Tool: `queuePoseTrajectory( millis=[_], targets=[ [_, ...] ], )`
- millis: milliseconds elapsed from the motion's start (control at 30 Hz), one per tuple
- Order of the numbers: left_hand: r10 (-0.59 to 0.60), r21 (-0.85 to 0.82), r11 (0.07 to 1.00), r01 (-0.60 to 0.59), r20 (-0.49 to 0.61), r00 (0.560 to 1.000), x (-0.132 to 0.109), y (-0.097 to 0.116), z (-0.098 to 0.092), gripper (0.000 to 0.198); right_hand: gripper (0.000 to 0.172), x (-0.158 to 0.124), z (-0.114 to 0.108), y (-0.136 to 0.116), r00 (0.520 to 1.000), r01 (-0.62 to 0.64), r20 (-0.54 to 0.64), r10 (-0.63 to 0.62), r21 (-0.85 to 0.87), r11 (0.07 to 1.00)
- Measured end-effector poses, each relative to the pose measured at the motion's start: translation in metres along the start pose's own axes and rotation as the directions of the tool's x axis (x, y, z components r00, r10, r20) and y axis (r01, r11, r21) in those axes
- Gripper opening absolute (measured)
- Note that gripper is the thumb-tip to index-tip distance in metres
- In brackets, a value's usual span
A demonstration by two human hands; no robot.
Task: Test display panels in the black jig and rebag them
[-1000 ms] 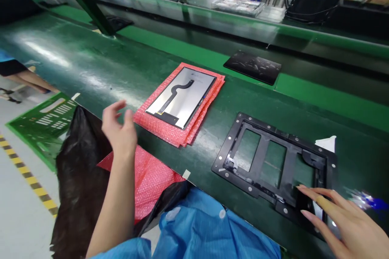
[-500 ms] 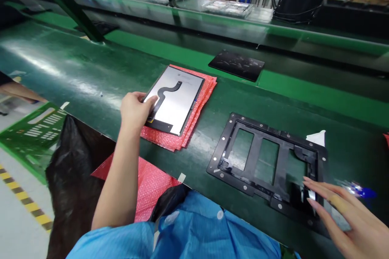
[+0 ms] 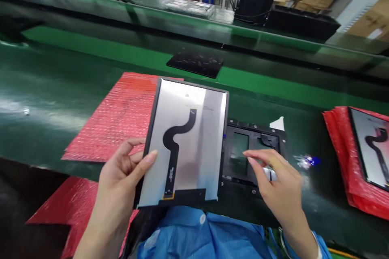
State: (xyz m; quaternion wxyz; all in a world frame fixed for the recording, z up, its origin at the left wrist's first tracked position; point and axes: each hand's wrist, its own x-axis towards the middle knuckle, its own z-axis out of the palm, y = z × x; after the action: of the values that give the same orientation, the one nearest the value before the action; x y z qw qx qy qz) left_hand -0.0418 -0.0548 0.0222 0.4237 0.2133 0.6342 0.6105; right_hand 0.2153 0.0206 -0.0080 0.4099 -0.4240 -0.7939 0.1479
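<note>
My left hand (image 3: pixel 123 178) grips the left edge of a silver display panel (image 3: pixel 197 129) with a black flex cable down its back, held up above the green bench and tilted toward me. Behind and to the right of the panel lies a black plastic frame (image 3: pixel 253 139), partly hidden by it. My right hand (image 3: pixel 275 182) hovers over the frame's near edge with fingers curled; something small and shiny shows between them, too blurred to name. The red bubble-wrap sheets (image 3: pixel 115 117) that the panel lay on rest on the bench at left.
A second display panel (image 3: pixel 372 149) lies on red bubble wrap at the right edge. A black panel (image 3: pixel 196 62) sits on the far green strip. A white scrap (image 3: pixel 278 123) and a blue-tipped object (image 3: pixel 310 161) lie beside the frame. More red wrap (image 3: pixel 57 210) hangs below the bench edge.
My left hand took hold of the panel and lifted it off the red wrap toward me. My right hand moved left along the frame. The view swung right.
</note>
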Motion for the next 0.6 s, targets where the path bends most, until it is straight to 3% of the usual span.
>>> queuePoseTrajectory(
  millis=[133, 367, 467, 600],
  targets=[
    [-0.031, -0.010, 0.999, 0.033, 0.128, 0.991, -0.002, -0.016, 0.021, 0.051, 0.014, 0.003, 0.006, 0.005, 0.994, -0.113, 0.009, 0.113, -0.019, 0.993],
    [-0.024, 0.028, 0.999, 0.018, 0.240, 0.971, -0.002, -0.024, 0.036, 0.044, 0.009, 0.001, -0.003, 0.017, 0.953, -0.287, 0.085, 0.292, -0.070, 0.955],
    [-0.032, 0.036, 0.999, 0.025, 0.221, 0.975, -0.007, -0.021, 0.044, 0.045, 0.010, 0.003, -0.004, 0.016, 0.941, -0.319, 0.111, 0.318, -0.012, 0.948],
    [-0.026, -0.002, 1.000, 0.027, 0.051, 0.998, -0.007, -0.008, 0.042, 0.046, 0.011, -0.001, -0.020, 0.031, 0.917, -0.398, 0.120, 0.380, 0.211, 0.893]
  ],
)
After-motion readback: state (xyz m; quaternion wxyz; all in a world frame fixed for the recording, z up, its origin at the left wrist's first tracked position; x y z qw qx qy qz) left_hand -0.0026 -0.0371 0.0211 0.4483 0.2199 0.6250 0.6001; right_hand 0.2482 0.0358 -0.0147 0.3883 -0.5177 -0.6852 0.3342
